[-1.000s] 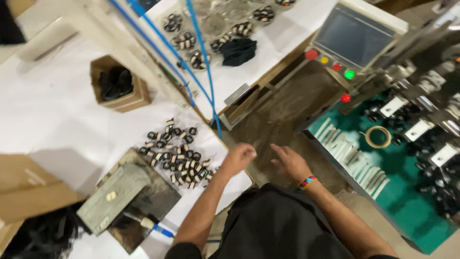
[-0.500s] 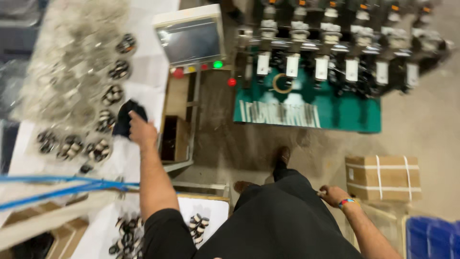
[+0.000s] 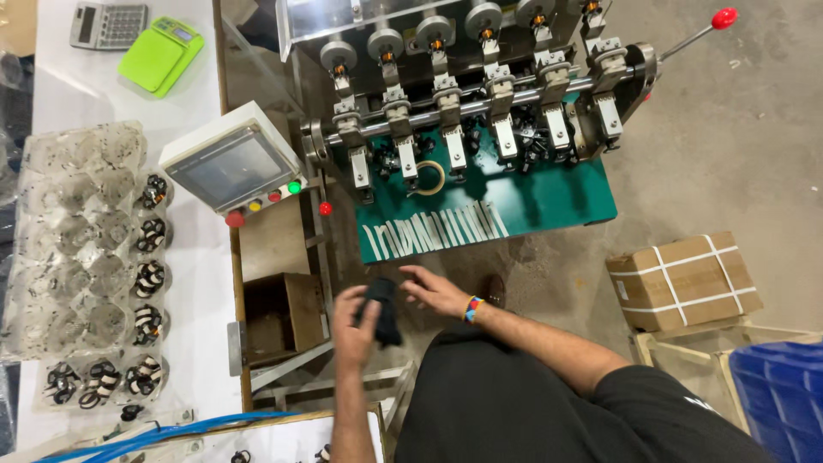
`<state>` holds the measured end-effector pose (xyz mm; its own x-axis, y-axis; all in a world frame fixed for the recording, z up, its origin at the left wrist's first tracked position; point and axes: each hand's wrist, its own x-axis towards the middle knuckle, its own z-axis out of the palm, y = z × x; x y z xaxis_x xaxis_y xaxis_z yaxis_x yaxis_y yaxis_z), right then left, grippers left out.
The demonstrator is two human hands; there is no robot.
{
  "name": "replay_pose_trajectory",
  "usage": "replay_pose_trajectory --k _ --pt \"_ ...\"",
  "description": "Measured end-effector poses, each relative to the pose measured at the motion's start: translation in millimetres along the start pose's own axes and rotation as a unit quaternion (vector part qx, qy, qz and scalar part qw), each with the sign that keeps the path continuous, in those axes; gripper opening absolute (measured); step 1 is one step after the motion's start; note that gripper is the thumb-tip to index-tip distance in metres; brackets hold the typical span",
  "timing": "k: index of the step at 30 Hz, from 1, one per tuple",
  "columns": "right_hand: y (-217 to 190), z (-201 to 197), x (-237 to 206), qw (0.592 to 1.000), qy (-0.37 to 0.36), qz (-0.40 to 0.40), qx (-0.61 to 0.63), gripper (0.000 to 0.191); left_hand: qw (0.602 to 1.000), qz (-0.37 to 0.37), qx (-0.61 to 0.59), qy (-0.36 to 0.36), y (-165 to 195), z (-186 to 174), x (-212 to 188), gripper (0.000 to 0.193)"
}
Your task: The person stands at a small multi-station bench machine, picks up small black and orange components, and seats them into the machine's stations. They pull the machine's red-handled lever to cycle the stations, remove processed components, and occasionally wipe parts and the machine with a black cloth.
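My left hand [image 3: 354, 330] grips a black cloth [image 3: 383, 310] in front of my body, above the grey floor. My right hand [image 3: 435, 291], with a coloured wristband, touches the top of the same cloth with its fingers spread. Just beyond both hands stands a green-based machine [image 3: 549, 201] with a row of metal spindles and clamps. A roll of tape [image 3: 429, 177] lies on its green deck. To the left, a clear plastic tray [image 3: 81, 249] on the white table holds several black and white coils [image 3: 149, 279].
A control box with a screen and coloured buttons [image 3: 233, 163] sits left of the machine. An open brown box [image 3: 283, 317] is below it. A strapped cardboard carton [image 3: 683, 280] and blue crate [image 3: 784, 394] stand at right. A green scale [image 3: 161, 54] and calculator [image 3: 107, 24] lie far left.
My left hand has come back from the white table with the black cloth. My right hand has risen to meet it. The view has swung toward the machine.
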<state>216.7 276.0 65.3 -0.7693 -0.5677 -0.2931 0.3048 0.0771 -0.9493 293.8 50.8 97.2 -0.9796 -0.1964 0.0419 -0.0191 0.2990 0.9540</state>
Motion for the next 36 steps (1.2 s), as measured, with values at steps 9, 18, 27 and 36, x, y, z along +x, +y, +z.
replay_pose_trajectory --k 9,18,27,36 --pt "-44 -30 18 0.976 0.059 -0.114 0.176 0.022 0.993 0.056 -0.062 0.086 105 116 13 0.034" --pt "-64 -153 -20 0.971 0.149 -0.179 -0.056 0.03 0.963 0.034 -0.117 0.241 103 199 48 0.016" --pt "-1 -236 -20 0.979 0.012 -0.176 -0.104 0.033 0.986 0.0 -0.108 -0.125 164 276 69 0.016" --pt "-45 -274 -39 0.821 0.126 -0.298 -0.47 0.055 0.861 0.195 0.08 -0.463 250 273 109 0.027"
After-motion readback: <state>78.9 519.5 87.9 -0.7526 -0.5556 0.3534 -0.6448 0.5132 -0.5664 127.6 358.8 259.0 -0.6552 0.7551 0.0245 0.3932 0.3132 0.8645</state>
